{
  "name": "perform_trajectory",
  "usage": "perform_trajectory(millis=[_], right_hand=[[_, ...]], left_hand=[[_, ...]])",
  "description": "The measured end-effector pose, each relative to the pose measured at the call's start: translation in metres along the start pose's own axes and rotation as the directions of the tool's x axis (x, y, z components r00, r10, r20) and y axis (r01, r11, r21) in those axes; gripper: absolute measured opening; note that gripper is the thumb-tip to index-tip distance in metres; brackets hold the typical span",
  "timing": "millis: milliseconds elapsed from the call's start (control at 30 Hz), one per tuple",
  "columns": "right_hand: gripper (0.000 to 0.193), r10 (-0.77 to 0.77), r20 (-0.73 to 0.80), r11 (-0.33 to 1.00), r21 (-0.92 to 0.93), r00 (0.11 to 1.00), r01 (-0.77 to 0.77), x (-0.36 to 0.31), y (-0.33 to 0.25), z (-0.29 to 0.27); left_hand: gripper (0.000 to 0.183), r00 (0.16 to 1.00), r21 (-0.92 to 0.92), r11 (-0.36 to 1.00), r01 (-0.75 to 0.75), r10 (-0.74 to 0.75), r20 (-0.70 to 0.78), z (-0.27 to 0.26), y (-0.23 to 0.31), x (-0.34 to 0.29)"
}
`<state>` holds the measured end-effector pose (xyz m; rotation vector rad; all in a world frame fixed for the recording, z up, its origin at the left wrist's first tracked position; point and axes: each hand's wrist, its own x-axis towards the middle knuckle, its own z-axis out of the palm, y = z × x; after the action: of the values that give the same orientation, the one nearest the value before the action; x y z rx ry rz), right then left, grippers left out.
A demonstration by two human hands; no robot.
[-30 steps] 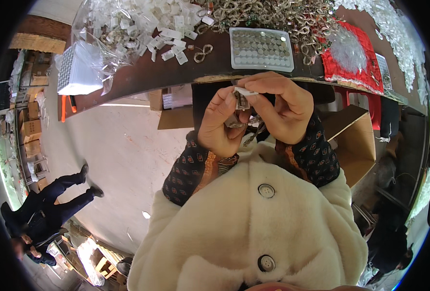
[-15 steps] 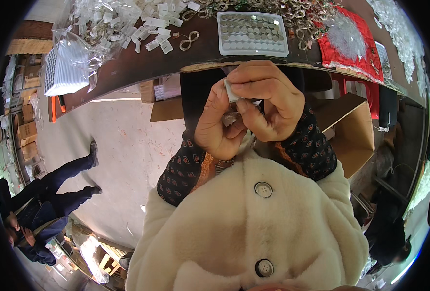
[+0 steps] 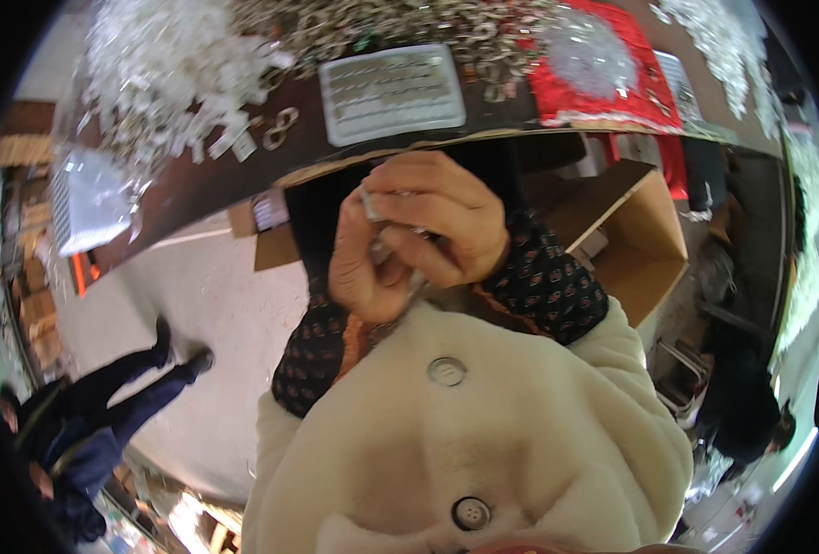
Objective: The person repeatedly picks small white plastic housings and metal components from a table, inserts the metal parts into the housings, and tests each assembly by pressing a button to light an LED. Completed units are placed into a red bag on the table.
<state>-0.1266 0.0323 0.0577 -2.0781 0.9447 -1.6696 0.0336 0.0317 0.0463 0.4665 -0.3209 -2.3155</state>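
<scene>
Both hands are drawn together in front of my chest, at the table's near edge. A small white plastic piece (image 3: 370, 205) is pinched between them, mostly covered by fingers. My left hand (image 3: 359, 268) is closed on it from the left. From the right, my right hand (image 3: 451, 217) curls over it with thumb and fingertips. Motion blur hides the finer detail. Beyond the hands on the table is a translucent tray (image 3: 396, 131) with rows of round silver discs like button cells. A small loop of pale wire (image 3: 280, 129) lies left of the tray.
White plastic pieces (image 3: 169, 83) heap at the far left, coiled wires (image 3: 382, 28) behind the tray. A red cloth (image 3: 580, 97) bears clear plastic bits. Under the table stands an open cardboard box (image 3: 650, 240). One person (image 3: 105, 406) is at left, another (image 3: 746, 397) at right.
The view has shifted, so table and hands sit differently in the picture. My right fingers have closed further over the white piece, which shows less now.
</scene>
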Motion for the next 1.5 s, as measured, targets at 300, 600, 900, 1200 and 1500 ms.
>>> perform_trajectory(millis=[300,600,900,1200,1500], right_hand=[[0.013,0.235,-0.381,0.656,-0.617,0.894,-0.435,-0.038,0.034,-0.109],[0.008,0.300,-0.287,0.382,-0.837,0.910,-0.391,-0.033,0.090,-0.153],[0.006,0.324,-0.459,0.568,-0.605,0.827,-0.558,-0.020,0.062,-0.147],[0.004,0.339,0.051,0.897,-0.319,0.939,-0.306,-0.001,-0.015,-0.057],[0.032,0.195,0.353,0.818,-0.574,0.915,0.047,0.015,-0.036,-0.047]], left_hand=[[0.024,0.995,0.047,0.999,-0.003,0.008,-0.098,-0.023,-0.021,0.024],[0.023,0.996,0.002,0.999,-0.040,0.040,-0.086,-0.020,-0.022,0.035],[0.022,0.998,0.125,0.992,0.019,-0.010,-0.067,-0.012,-0.015,0.035],[0.022,0.995,0.224,0.974,-0.031,0.052,-0.087,0.009,-0.008,0.021],[0.023,0.977,0.361,0.923,-0.134,0.183,-0.105,0.012,0.003,0.007]])
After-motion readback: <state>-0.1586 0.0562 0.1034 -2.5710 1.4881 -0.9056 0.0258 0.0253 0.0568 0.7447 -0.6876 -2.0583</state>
